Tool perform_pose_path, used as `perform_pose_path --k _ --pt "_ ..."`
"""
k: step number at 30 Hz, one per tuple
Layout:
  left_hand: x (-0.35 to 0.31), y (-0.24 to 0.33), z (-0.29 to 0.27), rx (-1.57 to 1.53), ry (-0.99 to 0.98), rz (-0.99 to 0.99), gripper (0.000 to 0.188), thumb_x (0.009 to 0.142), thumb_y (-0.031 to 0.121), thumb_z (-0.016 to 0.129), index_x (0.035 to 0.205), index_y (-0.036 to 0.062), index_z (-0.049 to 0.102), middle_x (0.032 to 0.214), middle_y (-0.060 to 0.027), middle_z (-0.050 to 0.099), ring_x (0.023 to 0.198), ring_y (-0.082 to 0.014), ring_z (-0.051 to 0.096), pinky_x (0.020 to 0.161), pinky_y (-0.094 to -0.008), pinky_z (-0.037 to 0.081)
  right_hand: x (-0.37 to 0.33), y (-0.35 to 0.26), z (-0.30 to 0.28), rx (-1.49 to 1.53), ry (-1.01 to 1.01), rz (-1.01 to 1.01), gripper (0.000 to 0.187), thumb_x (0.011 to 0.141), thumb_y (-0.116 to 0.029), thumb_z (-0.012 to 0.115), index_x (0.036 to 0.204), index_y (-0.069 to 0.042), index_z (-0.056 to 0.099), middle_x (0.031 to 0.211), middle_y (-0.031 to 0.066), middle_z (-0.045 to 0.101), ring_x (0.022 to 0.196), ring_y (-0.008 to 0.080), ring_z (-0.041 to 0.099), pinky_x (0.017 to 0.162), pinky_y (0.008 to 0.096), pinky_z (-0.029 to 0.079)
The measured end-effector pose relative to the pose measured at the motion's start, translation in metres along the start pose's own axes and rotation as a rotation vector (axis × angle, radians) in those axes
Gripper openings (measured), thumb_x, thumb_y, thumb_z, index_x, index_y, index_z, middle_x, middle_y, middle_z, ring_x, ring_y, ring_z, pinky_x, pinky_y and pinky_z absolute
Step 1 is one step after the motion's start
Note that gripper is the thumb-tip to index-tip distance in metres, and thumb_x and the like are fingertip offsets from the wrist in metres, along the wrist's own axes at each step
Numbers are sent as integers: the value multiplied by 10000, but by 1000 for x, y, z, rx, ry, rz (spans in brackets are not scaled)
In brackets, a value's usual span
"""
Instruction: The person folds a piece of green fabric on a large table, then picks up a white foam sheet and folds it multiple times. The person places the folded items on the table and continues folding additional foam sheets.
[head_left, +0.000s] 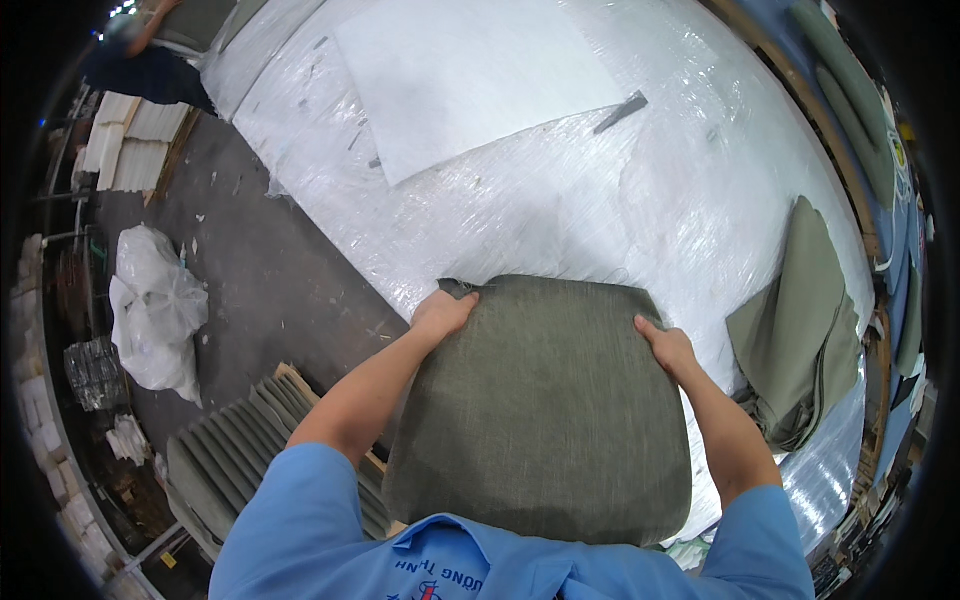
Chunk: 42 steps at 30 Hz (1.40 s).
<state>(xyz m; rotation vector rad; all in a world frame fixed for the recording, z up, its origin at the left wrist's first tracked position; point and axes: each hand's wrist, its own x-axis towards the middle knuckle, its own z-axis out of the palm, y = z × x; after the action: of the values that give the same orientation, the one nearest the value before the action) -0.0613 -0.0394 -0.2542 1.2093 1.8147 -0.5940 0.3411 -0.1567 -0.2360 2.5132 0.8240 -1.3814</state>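
Note:
A squarish cushion covered in grey-green fabric (540, 400) stands close against my body, over the edge of a table wrapped in clear plastic film (520, 210). My left hand (443, 314) grips its far left corner, where a bit of fabric sticks up. At the far right corner my right hand (665, 345) holds on, thumb lying on top and the other fingers hidden behind the edge. Loose threads show along the cushion's far edge.
Folded green fabric (795, 330) lies to the right. A white sheet (470, 80) and a dark strip (621, 112) rest on the film. Several green cushions (240, 450) stand in a row at lower left. A plastic bag (155, 305) sits on the floor. Another person (145, 65) works at far left.

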Motion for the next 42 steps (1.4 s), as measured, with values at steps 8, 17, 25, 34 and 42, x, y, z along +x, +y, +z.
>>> perform_pose_path --k 8,17,25,34,42 --pt "-13 0 5 -85 156 12 754 962 613 546 1295 -53 669 1363 -296 629 1303 -428 595 1078 -502 467 8 18 20 -24 239 -41 941 987 -713 399 1181 165 677 1237 397 637 1232 485 618 1057 495 470" --pt "-59 -93 84 -1117 292 346 622 1041 546 530 1334 -1 572 1302 -162 637 1199 -278 591 1044 -391 449 -53 90 75 739 509 -265 715 1084 -562 337 1283 44 661 1288 293 661 1270 413 591 1071 449 435" --pt "-169 -217 184 -972 -30 104 1076 848 753 661 1476 -101 480 1472 -268 557 1355 -365 562 1115 -432 456 -149 201 185 921 202 -437 628 1095 -457 462 1367 91 599 1353 191 647 1247 285 593 1096 401 438" --pt "-253 -296 132 -755 296 293 936 809 772 652 1267 -43 664 1266 -253 684 1190 -391 659 1007 -470 506 -260 147 205 650 144 -156 1038 920 -769 553 1413 142 498 1417 263 569 1237 397 572 1027 510 502" --pt "-327 -433 174 -958 467 107 916 848 741 634 1243 -85 656 1236 -276 687 1164 -401 671 976 -493 517 -312 31 269 403 -48 -477 921 914 -660 628 1467 59 473 1463 246 536 1278 378 538 1073 521 457"
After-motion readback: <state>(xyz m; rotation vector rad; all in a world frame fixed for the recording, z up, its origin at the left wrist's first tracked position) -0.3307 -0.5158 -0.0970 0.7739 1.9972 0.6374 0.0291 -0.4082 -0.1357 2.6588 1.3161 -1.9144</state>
